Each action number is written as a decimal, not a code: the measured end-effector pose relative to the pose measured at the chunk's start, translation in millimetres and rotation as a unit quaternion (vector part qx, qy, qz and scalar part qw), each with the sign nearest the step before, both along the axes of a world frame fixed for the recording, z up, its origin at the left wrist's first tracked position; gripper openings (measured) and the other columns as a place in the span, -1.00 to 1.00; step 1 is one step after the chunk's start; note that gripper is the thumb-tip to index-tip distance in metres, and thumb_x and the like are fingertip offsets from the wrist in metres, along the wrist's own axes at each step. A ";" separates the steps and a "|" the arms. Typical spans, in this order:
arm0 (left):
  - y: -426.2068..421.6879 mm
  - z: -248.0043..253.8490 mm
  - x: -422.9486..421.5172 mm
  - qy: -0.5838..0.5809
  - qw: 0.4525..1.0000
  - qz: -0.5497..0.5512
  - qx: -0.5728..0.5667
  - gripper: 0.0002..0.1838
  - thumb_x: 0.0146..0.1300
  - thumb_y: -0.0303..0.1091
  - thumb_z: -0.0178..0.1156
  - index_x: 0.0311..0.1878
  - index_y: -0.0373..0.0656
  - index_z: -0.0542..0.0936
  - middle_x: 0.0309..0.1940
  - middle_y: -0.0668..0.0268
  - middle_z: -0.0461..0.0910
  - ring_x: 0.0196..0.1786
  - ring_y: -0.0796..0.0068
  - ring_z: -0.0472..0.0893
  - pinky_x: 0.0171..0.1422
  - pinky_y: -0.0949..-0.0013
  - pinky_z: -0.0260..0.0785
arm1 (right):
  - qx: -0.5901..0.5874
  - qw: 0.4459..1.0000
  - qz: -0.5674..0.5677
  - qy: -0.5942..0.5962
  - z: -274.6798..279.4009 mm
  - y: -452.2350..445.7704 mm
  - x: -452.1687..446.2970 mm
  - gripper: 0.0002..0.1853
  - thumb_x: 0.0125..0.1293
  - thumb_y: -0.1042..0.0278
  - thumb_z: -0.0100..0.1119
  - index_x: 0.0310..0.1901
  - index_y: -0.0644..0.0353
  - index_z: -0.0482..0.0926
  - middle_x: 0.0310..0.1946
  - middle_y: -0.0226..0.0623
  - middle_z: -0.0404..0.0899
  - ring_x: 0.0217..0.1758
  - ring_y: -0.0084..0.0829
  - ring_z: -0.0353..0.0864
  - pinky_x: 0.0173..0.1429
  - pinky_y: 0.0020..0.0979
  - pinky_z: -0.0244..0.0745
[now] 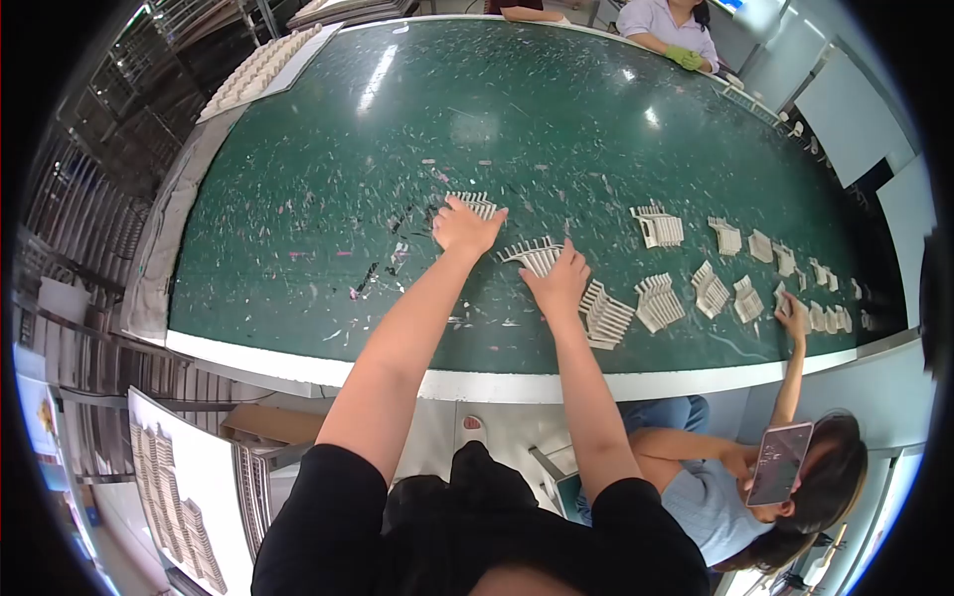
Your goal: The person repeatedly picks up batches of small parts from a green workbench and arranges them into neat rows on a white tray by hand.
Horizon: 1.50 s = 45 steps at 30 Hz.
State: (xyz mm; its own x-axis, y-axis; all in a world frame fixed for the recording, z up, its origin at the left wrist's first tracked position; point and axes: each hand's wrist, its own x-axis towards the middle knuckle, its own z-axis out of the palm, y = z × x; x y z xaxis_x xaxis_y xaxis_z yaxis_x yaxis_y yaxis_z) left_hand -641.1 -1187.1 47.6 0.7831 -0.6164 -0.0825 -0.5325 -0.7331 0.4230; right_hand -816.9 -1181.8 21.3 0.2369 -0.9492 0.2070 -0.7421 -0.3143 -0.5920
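Observation:
My left hand (465, 230) grips a cream-coloured ribbed piece (477, 204) by its sides, with thumb and fingers at opposite edges. The piece has a row of thin prongs like a comb and rests on or just above the green tabletop (298, 219). Close by on the right, my right hand (559, 284) holds a second ribbed piece (537, 254) at its right and lower edges, its prongs fanning away from me. Just beyond my right wrist lies another ribbed piece (604, 316), touching or nearly touching the wrist; I cannot tell which.
Several more ribbed pieces (660, 302) lie in two rows to the right. A seated co-worker's hand (792, 316) touches one; that person holds a phone (780, 464). A person with green gloves (684, 57) sits across. A board of cream pieces (260, 74) stands far left.

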 end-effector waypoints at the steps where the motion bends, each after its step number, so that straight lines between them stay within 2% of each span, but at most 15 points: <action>1: -8.6 -0.7 -5.4 -0.013 1.000 0.000 0.022 0.04 -0.01 0.34 0.27 0.29 -0.34 0.19 0.17 -0.04 0.38 0.22 0.01 0.40 0.26 0.07 0.27 | -0.005 1.000 -0.002 -0.004 -2.2 -1.1 0.5 0.01 -0.11 0.19 0.53 0.32 0.40 0.13 0.17 0.24 0.25 0.23 0.12 0.23 0.30 -0.04 0.21; 3: -20.8 -1.2 -11.7 -0.040 0.997 0.000 0.066 0.09 -0.01 0.36 0.27 0.34 -0.33 0.14 0.17 -0.03 0.39 0.23 0.03 0.41 0.26 0.09 0.29 | -0.004 1.000 -0.012 -0.011 -4.2 -2.9 3.7 0.00 -0.11 0.24 0.52 0.32 0.41 0.13 0.18 0.23 0.22 0.26 0.13 0.18 0.32 -0.03 0.19; 8: -34.2 -27.1 -9.6 -0.121 0.992 0.008 0.039 -0.26 0.04 0.04 0.38 0.12 -0.24 0.29 0.04 0.08 0.47 0.10 0.10 0.50 0.13 0.07 0.36 | -0.030 0.999 -0.025 -0.002 -12.4 -1.5 4.2 -0.05 -0.07 0.26 0.49 0.32 0.39 0.14 0.15 0.20 0.26 0.27 0.13 0.20 0.32 -0.03 0.21; 14: -3.8 -25.2 4.1 -0.101 0.993 -0.039 -0.044 -0.26 0.04 0.02 0.39 0.13 -0.22 0.29 -0.07 0.06 0.55 0.04 0.10 0.55 0.09 0.15 0.41 | -0.025 1.000 0.001 0.013 -5.7 -5.0 3.3 -0.16 0.01 0.26 0.42 0.29 0.36 0.20 0.10 0.11 0.35 0.19 0.09 0.33 0.23 -0.10 0.33; 18: 52.1 -2.0 16.8 0.148 0.973 0.003 -0.179 -0.21 0.04 0.06 0.40 0.21 -0.18 0.29 0.05 0.10 0.56 0.07 0.20 0.58 0.17 0.16 0.40 | -0.054 0.998 0.021 0.018 -5.5 -9.8 0.8 -0.24 0.03 0.26 0.41 0.24 0.35 0.28 0.03 0.11 0.46 0.10 0.09 0.44 0.17 -0.08 0.37; 20: 95.2 0.2 30.8 0.450 0.843 0.045 -0.291 -0.24 0.11 0.03 0.35 0.25 -0.19 0.29 0.11 0.06 0.51 0.08 0.17 0.56 0.17 0.10 0.41 | -0.057 0.997 0.041 -0.031 -3.1 -5.0 1.4 -0.24 0.02 0.24 0.42 0.23 0.36 0.30 0.01 0.15 0.49 0.07 0.09 0.49 0.17 -0.10 0.38; 22: 151.8 6.1 41.8 0.651 0.646 0.046 -0.397 -0.28 0.18 0.02 0.28 0.29 -0.19 0.29 0.15 0.05 0.48 0.10 0.16 0.54 0.20 0.07 0.41 | 0.044 0.994 0.050 -0.086 27.4 21.3 13.1 -0.28 0.11 0.23 0.39 0.25 0.35 0.30 0.03 0.11 0.54 0.10 0.02 0.54 0.17 -0.19 0.41; 24: 222.7 26.6 39.7 0.752 0.437 0.002 -0.493 -0.32 0.26 0.02 0.19 0.31 -0.19 0.31 0.19 0.06 0.45 0.12 0.17 0.52 0.25 0.10 0.38 | 0.301 0.890 0.147 -0.309 39.8 49.9 29.3 -0.35 0.21 0.23 0.31 0.25 0.33 0.30 0.11 0.01 0.51 0.14 -0.06 0.53 0.19 -0.20 0.44; 27: 320.1 37.2 21.3 0.756 0.249 -0.036 -0.605 -0.35 0.32 0.04 0.09 0.33 -0.19 0.32 0.21 0.07 0.42 0.15 0.12 0.48 0.31 0.11 0.32 | 0.627 0.524 0.254 -0.517 55.8 107.6 57.8 -0.49 0.40 0.17 0.04 0.28 0.28 0.30 0.23 -0.10 0.41 0.24 -0.16 0.47 0.33 -0.13 0.40; 29: 379.6 36.7 2.8 0.717 0.202 -0.066 -0.664 -0.31 0.24 0.08 0.17 0.30 -0.20 0.35 0.22 0.10 0.41 0.16 0.11 0.46 0.34 0.10 0.27 | 0.722 0.314 0.340 -0.514 70.3 164.2 83.2 -0.42 0.39 0.05 0.03 0.32 0.25 0.28 0.29 -0.08 0.35 0.29 -0.11 0.42 0.38 -0.07 0.34; 31: 437.1 37.0 -17.0 0.678 0.175 -0.078 -0.709 -0.24 0.16 0.10 0.25 0.31 -0.17 0.33 0.21 0.17 0.41 0.14 0.19 0.44 0.32 0.15 0.25 | 0.800 0.190 0.375 -0.428 68.3 217.9 105.8 -0.26 0.32 -0.08 0.08 0.40 0.20 0.18 0.38 -0.10 0.22 0.35 0.05 0.32 0.39 -0.02 0.32; 36: 565.7 49.1 -62.0 0.553 0.114 -0.128 -0.815 -0.16 0.10 0.09 0.31 0.36 -0.10 0.24 0.14 0.32 0.42 0.08 0.31 0.40 0.24 0.20 0.23 | 0.870 0.029 0.407 -0.276 88.6 359.9 141.1 -0.21 0.33 -0.14 0.07 0.42 0.21 0.12 0.43 -0.08 0.11 0.35 0.10 0.30 0.38 -0.02 0.33; 39: 635.6 51.4 -83.5 0.500 0.098 -0.159 -0.846 -0.14 0.08 0.11 0.32 0.37 -0.08 0.22 0.11 0.36 0.43 0.06 0.33 0.39 0.21 0.20 0.23 | 0.910 0.043 0.363 -0.198 98.0 434.1 142.9 -0.12 0.26 -0.05 0.19 0.40 0.34 0.03 0.33 -0.05 0.21 0.30 0.19 0.34 0.22 -0.10 0.53; 42: 690.9 43.2 -104.6 0.442 0.115 -0.187 -0.870 -0.13 0.10 0.13 0.31 0.38 -0.08 0.22 0.12 0.31 0.41 0.08 0.29 0.38 0.24 0.16 0.24 | 0.869 0.102 0.455 -0.164 107.5 507.5 141.6 -0.16 0.27 -0.04 0.18 0.39 0.33 0.08 0.30 -0.03 0.26 0.29 0.11 0.38 0.24 -0.17 0.52; 45: 748.3 36.3 -127.0 0.369 0.242 -0.107 -0.891 -0.13 0.11 0.13 0.31 0.39 -0.09 0.21 0.15 0.22 0.39 0.17 0.21 0.40 0.30 0.09 0.25 | 0.839 0.093 0.524 -0.116 100.3 561.0 157.4 -0.29 0.33 -0.06 0.09 0.36 0.24 0.21 0.35 -0.13 0.23 0.34 -0.06 0.36 0.38 -0.07 0.35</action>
State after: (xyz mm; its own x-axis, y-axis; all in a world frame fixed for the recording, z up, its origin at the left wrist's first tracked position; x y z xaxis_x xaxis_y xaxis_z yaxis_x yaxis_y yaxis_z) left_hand -768.1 -438.8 83.9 0.8946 -0.2079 0.3957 0.2247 0.9744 0.0041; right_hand -659.5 -620.8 121.6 0.5548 0.8271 0.0895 -0.7309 0.5360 -0.4224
